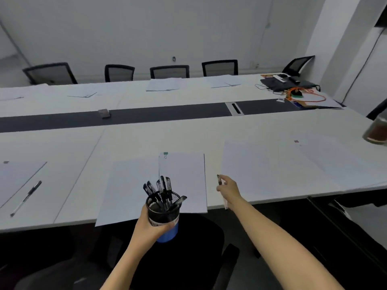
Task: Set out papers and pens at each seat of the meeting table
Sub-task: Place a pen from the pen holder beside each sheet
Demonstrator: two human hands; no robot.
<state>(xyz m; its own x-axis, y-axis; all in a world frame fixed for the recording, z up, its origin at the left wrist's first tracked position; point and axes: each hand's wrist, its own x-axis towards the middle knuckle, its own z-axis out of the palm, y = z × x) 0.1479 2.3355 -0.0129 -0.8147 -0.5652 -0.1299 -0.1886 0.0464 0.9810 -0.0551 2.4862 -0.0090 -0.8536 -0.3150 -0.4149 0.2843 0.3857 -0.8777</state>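
Note:
My left hand (151, 226) grips a black mesh pen holder (163, 210) with a blue base, several black pens standing in it, just off the near table edge. My right hand (229, 190) pinches a single pen (219, 181) above the table edge, between two sets of paper. A clipped paper stack (184, 178) with a green clip lies straight ahead, overlapping a sheet (127, 189) to its left. More sheets (261, 166) lie to the right. At the far left a sheet (14, 178) has a pen (26, 197) beside it.
The long white meeting table (146, 139) has a dark strip (167, 115) down its middle. Papers (163, 84) lie at the far seats before black chairs (169, 71). Cables and devices (293, 86) clutter the far right. A black chair (178, 258) stands below me.

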